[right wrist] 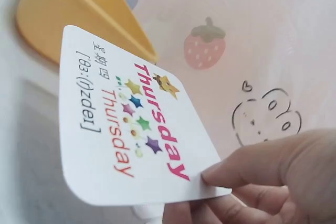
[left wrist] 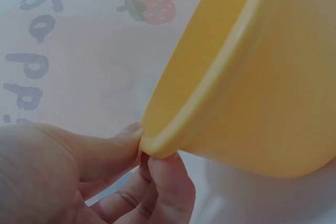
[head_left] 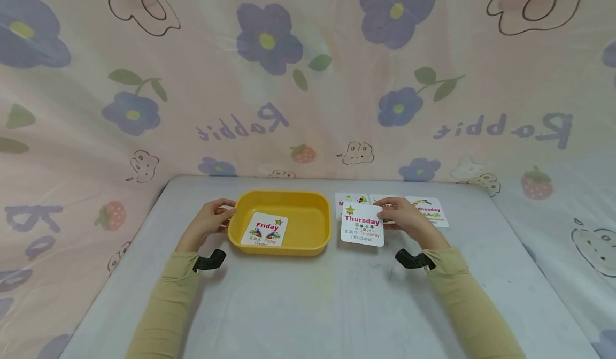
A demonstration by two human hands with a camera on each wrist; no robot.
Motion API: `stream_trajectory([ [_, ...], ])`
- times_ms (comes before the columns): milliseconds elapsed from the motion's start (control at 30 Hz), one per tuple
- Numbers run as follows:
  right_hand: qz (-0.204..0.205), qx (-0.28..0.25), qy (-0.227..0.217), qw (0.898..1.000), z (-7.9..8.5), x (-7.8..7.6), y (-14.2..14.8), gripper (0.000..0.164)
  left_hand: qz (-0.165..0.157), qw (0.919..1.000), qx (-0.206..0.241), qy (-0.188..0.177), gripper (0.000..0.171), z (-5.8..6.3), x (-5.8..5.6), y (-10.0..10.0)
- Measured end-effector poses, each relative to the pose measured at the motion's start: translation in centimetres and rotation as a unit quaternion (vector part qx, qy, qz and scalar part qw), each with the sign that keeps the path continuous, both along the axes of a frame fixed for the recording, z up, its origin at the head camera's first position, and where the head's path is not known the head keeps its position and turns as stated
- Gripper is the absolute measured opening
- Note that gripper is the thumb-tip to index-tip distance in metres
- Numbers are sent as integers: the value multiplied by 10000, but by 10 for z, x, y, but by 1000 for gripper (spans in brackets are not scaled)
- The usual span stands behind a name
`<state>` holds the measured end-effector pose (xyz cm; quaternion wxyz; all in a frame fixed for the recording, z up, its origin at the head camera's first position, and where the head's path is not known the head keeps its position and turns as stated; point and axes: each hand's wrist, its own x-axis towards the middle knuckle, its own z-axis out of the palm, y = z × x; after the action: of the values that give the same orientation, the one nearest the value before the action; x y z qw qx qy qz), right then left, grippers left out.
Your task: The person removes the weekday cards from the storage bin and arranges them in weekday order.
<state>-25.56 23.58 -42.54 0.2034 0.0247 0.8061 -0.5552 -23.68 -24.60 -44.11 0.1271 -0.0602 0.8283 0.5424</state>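
In the head view a yellow tray (head_left: pixel 308 249) stands on the table with a Friday card (head_left: pixel 264 230) lying inside it. My left hand (head_left: pixel 208 221) pinches the tray's left rim between thumb and fingers, as the left wrist view shows at the rim (left wrist: pixel 163 142). A white Thursday card (head_left: pixel 362 236) is held up by its right edge in my right hand (head_left: pixel 406 219), thumb on the printed face and fingers behind. Behind it lie a Wednesday card (head_left: pixel 435 214), a card (head_left: pixel 339 197) starting with M, and another between them, mostly hidden.
The white table (head_left: pixel 289 305) reaches back to a hanging cloth (head_left: pixel 337 118) printed with flowers, rabbits and strawberries. Black wrist devices sit on the left wrist (head_left: pixel 209 261) and the right wrist (head_left: pixel 414 260).
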Motion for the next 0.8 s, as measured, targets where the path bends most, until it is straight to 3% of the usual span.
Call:
stream_trajectory([
  [200, 28, 34, -105, 9999, -17, 4, 5, 42, 3, 10000, 59, -2, 36, -2, 1, -1],
  [533, 261, 46, 43, 9996, -30, 10, -2, 41, 90, 9999, -45, -4, 37, -5, -1, 0],
  [800, 137, 297, 435, 9985, -34, 14, -10, 40, 120, 9999, -26, -24, 36, -6, -2, 0],
])
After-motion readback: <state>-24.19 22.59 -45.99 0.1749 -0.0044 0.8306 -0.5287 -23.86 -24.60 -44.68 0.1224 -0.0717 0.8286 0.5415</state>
